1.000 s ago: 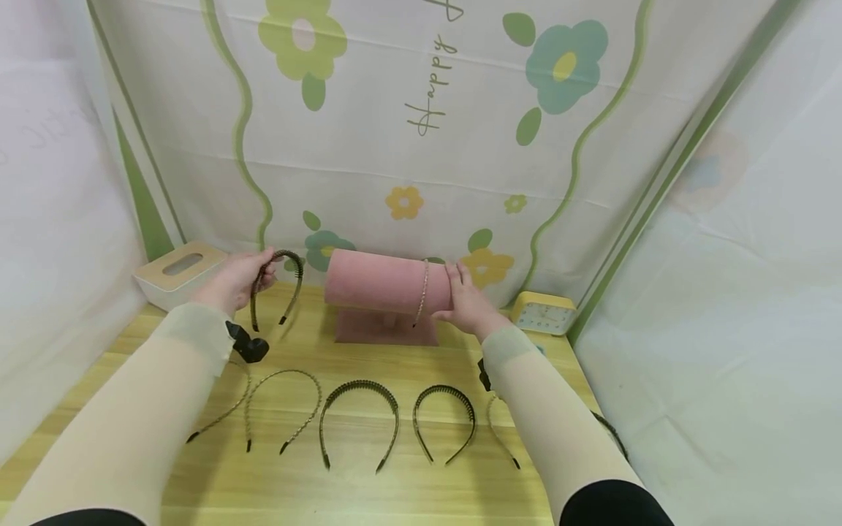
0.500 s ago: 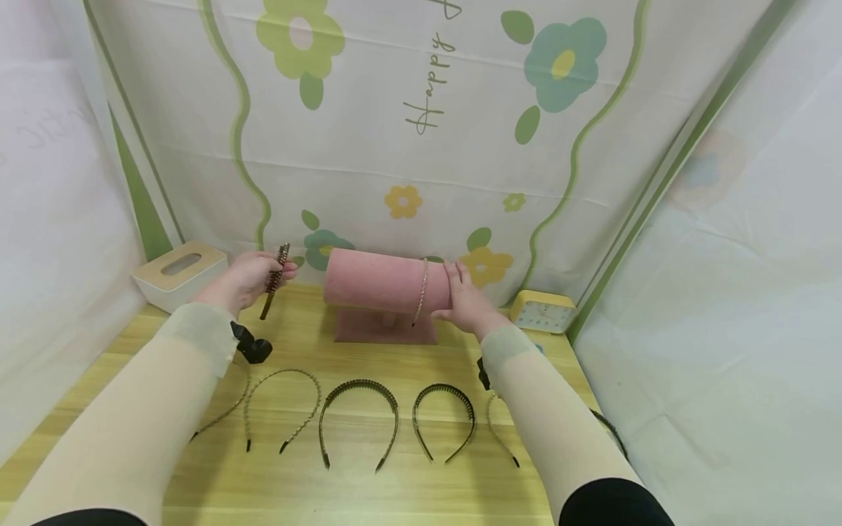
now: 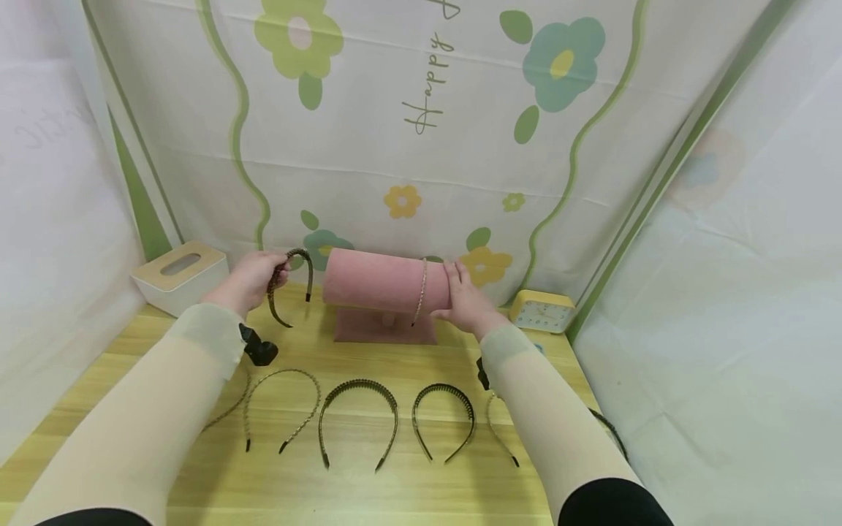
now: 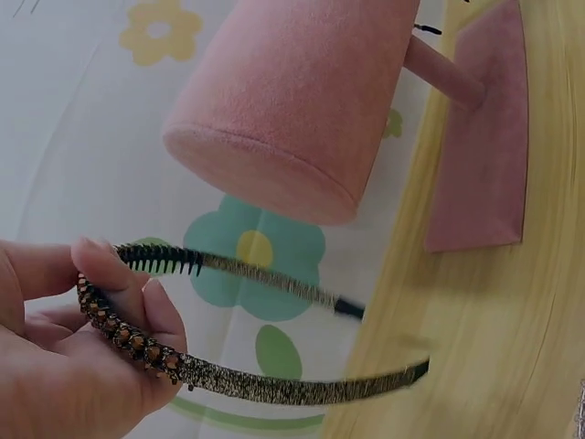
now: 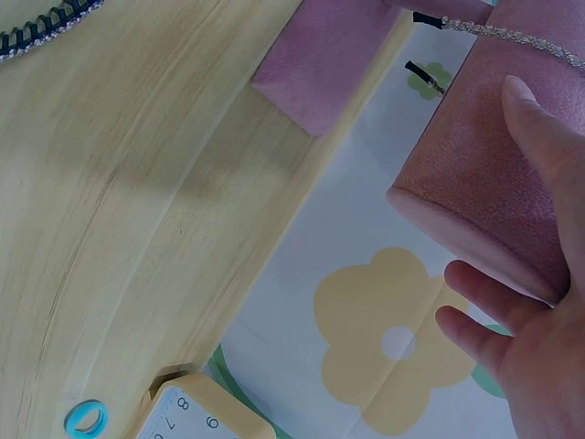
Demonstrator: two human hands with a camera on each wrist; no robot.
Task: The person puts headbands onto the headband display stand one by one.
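Note:
At the back of the table stands a pink velvet headband stand (image 3: 368,281), a padded cylinder on a flat base. One thin, sparkly headband (image 3: 422,292) hangs around its right part. My left hand (image 3: 253,276) pinches a dark, toothed headband (image 4: 265,382) decked with brown beads. In the left wrist view its two tips point toward the table, just off the cylinder's left end. My right hand (image 3: 467,301) rests on the cylinder's right end. Its thumb lies along the front, and the fingers stretch over the top and past the end (image 5: 521,334).
Several headbands lie in a row along the front, including a beaded one (image 3: 359,385) and a black toothed one (image 3: 447,389). A tissue box (image 3: 180,276) stands back left, a yellow clock (image 3: 542,312) back right. A blue ring (image 5: 86,419) lies near the clock. Cloth walls surround the table.
My left hand has shifted slightly right, closer to the stand, turning the headband edge-on and then round to face the cylinder's end. The right hand has stayed in place.

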